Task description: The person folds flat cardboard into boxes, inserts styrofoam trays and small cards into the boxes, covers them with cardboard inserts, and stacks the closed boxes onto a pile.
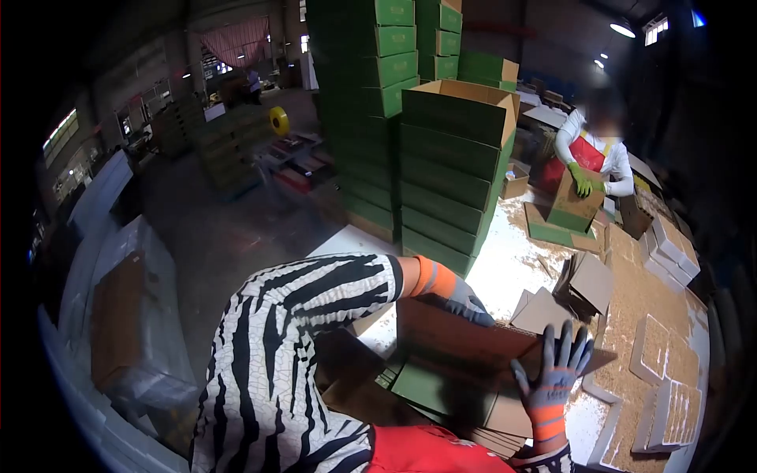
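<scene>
My left hand (pixel 467 303), in a grey glove with an orange cuff, is closed over the upper edge of an opened-out cardboard box (pixel 441 339), brown on its inner side. My right hand (pixel 554 370), gloved alike, is raised at the box's right end with its fingers spread. Whether its palm touches the board cannot be made out. Below lie flat green cardboard pieces (pixel 441 388) and a stack of brown cardboard edges (pixel 501 441), partly in shadow.
Tall stacks of green boxes (pixel 453 181) stand ahead. Across the bench, a person in a red apron (pixel 587 154) with green gloves handles a green box (pixel 576 209). To the right lie folded cardboard pieces (pixel 591 284) and white-edged trays (pixel 662 347). Wrapped bundles (pixel 142 315) stand left.
</scene>
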